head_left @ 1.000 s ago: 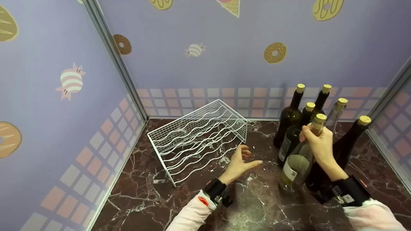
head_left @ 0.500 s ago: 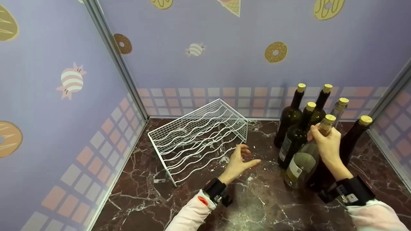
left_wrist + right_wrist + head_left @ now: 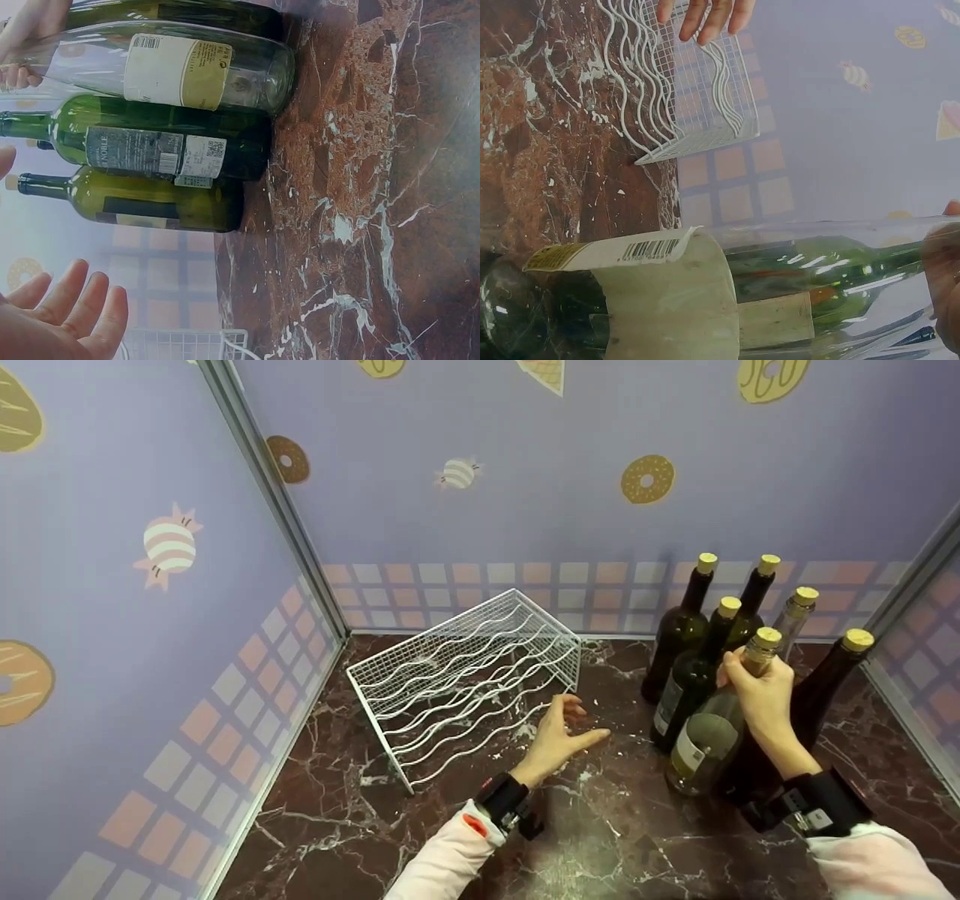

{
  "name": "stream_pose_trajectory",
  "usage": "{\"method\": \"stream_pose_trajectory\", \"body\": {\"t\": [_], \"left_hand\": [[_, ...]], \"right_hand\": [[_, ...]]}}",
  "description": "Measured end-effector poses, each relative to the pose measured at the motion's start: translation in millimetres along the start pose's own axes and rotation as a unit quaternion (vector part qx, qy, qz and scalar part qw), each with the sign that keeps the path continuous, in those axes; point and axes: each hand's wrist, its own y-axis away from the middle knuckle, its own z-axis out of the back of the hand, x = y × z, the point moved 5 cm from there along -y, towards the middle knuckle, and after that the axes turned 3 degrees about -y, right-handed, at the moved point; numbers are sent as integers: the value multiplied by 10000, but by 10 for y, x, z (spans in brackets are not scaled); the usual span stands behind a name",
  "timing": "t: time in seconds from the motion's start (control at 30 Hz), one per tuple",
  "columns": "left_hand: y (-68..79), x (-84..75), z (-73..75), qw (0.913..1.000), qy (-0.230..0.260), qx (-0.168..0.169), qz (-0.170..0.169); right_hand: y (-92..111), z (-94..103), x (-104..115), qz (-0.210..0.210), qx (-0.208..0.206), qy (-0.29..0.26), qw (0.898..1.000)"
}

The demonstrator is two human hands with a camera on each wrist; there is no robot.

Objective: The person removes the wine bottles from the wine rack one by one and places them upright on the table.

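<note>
My right hand grips the neck of a clear glass bottle, just below its cork. The bottle stands nearly upright, leaning a little, with its base by the countertop; its pale label faces my left hand's side. In the head view my left hand holds nothing, thumb spread from the loosely bent fingers, beside the front right corner of a white wire wine rack. The rack's wavy bars hold no bottles. In the right wrist view the clear bottle fills the lower part, with green glass visible through it.
Several corked bottles stand close around the held one: dark green bottles to its left and behind, another clear bottle at the back, and a dark bottle behind my right wrist. Patterned walls border the marble countertop.
My right hand has shifted slightly right with the clear bottle, mostly in the first half second, uncovering more of the dark green bottle beside it. My left hand has stayed almost still.
</note>
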Motion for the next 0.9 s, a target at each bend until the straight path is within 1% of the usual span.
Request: {"method": "stream_pose_trajectory", "body": {"t": [0.03, 0.07, 0.17, 0.23, 0.3, 0.33, 0.37, 0.43, 0.47, 0.53, 0.57, 0.6, 0.63, 0.67, 0.7, 0.73, 0.77, 0.8, 0.83, 0.87, 0.9], "left_hand": [[-14, 141, -79, 9999, -38, -65, -117], [-12, 152, -80, 9998, -60, -91, -138], [-5, 156, -59, 9998, -82, -107, -156], [3, 131, -21, 10000, -18, -57, -70], [12, 84, 20, 10000, 62, 30, 72], [18, 96, 10, 9999, 70, 74, 126], [28, -34, 65, 9997, -1, 116, 205], [45, -220, 164, 9992, 41, 245, 329], [50, -303, 208, 9992, 47, 248, 297], [56, -457, 292, 9996, 18, 217, 180], [58, -575, 361, 9996, 56, 221, 185], [58, -580, 384, 9994, 198, 226, 165], [63, -632, 418, 9995, 202, 206, 142], [64, -667, 444, 9995, 235, 177, 146], [68, -714, 480, 9994, 221, 171, 195], [63, -700, 481, 9996, 157, 154, 172], [66, -747, 519, 9995, 144, 153, 256], [60, -755, 538, 9996, 106, 120, 212], [46, -735, 543, 9999, 28, 72, 141], [39, -753, 570, 9999, -23, 26, 123], [23, -718, 570, 10000, -84, -22, 16]], "right_hand": [[1, -10, 9, -15, 11, 5, 10000], [3, -14, 4, -10, 24, 64, 10000], [3, -26, -6, -71, 44, 54, 10000], [6, -54, 22, -100, 109, 21, 9999], [8, -111, 122, -97, 194, 116, 9997], [14, -153, 206, -144, 204, 92, 9996], [19, -198, 295, -165, 197, 151, 9996], [27, -285, 484, -212, 165, 380, 9989], [31, -323, 572, -229, 153, 484, 9985], [35, -391, 723, -300, 183, 523, 9980], [31, -405, 764, -218, 266, 685, 9971], [27, -415, 798, -156, 355, 727, 9966], [27, -422, 821, -117, 435, 713, 9964], [17, -387, 742, -82, 568, 379, 9976], [16, -387, 756, -31, 642, 307, 9975], [13, -384, 773, 56, 683, 308, 9972], [10, -377, 790, 128, 687, 275, 9972], [3, -372, 816, 197, 690, 228, 9972], [-5, -369, 852, 275, 681, 271, 9969], [-18, -368, 897, 409, 643, 411, 9962], [-24, -406, 1043, 572, 530, 861, 9932]]}}
